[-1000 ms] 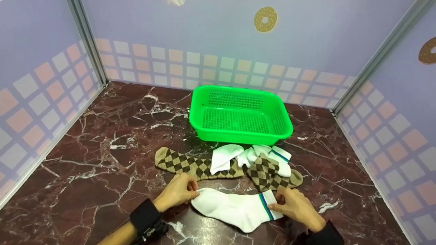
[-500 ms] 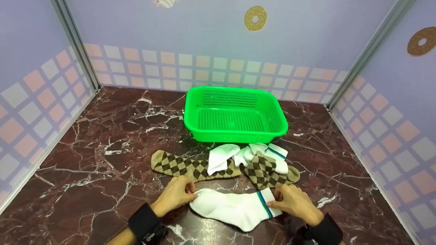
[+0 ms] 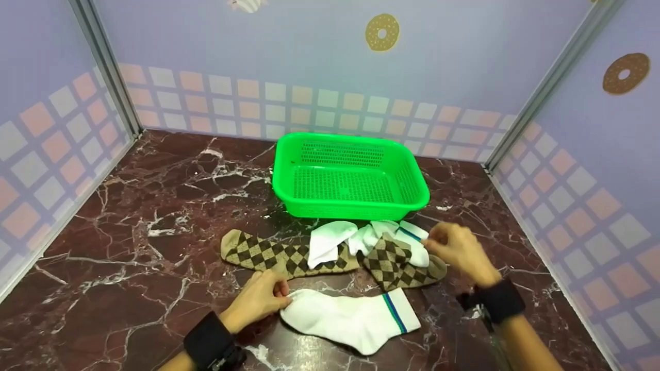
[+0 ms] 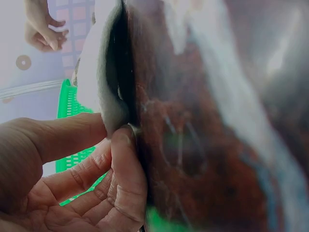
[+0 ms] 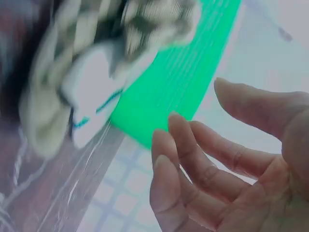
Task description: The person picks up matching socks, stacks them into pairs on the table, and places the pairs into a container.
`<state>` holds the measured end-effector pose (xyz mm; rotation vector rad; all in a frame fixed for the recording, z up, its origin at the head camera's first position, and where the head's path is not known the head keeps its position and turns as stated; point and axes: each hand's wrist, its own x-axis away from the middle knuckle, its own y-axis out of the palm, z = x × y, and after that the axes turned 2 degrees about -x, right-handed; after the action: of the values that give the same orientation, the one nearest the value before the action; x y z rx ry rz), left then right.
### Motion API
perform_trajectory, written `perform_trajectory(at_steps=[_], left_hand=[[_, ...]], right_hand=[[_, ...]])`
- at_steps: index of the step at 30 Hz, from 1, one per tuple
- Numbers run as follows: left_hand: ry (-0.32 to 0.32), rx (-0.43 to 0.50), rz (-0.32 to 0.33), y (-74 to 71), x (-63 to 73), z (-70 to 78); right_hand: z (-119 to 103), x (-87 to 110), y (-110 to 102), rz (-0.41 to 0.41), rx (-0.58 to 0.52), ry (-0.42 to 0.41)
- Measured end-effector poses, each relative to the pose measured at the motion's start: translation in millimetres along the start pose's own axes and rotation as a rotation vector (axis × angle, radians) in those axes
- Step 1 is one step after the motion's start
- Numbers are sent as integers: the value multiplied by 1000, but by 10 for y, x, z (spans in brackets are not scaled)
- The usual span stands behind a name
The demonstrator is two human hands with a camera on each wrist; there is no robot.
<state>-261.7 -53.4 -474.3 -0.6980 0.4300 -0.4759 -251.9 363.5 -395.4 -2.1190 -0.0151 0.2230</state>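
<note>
A white sock [image 3: 340, 317] with a blue and green band at its cuff lies flat near me. My left hand [image 3: 258, 299] pinches its toe end between thumb and finger, as the left wrist view shows up close. My right hand [image 3: 459, 250] is held above the table beside the striped cuff of a second white sock [image 3: 412, 237]. In the right wrist view its thumb and fingers are apart with nothing between them. That crumpled white sock lies over a brown argyle sock [image 3: 268, 255] stretched to the left and a bunched argyle sock [image 3: 397, 265].
Behind the socks stands a green plastic basket [image 3: 350, 211] with perforated sides and nothing in it. The marbled dark red table [image 3: 129, 257] is bounded by patterned panels at the back, left and right [image 3: 557, 196].
My right hand has let go of the near sock's cuff and moved up and away to the second white sock. My left hand keeps its pinch on the toe.
</note>
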Motion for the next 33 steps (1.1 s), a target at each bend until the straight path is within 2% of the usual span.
perform_trajectory(at_steps=[3,6,11,15,17,20,26,30,33], left_hand=[[3,-2,5,-10,-10,5],[1,-9,7,-14,-15,9],[-5,-17,3,-9,-6,22],[-5,-7,0,-1,4,24],[-5,-3,-4,-1,5,24],[1,-3,-9,-2,1,21],[5,2,-16,1,-10,9],[2,-2,-16,1,-10,-3],[7,-11,-10,0,-9,-12]], right_hand=[[149,-201,-59,-27,-2,8],[293,-375,-51,-116,1,20],[452,-549,95,-247,15,42],[523,-624,226,-287,23,-14],[544,-647,267,-297,14,-42],[562,-665,296,-293,-4,-37],[582,-664,305,-291,-25,34],[592,-633,298,-256,-17,69],[604,-605,293,-193,4,49]])
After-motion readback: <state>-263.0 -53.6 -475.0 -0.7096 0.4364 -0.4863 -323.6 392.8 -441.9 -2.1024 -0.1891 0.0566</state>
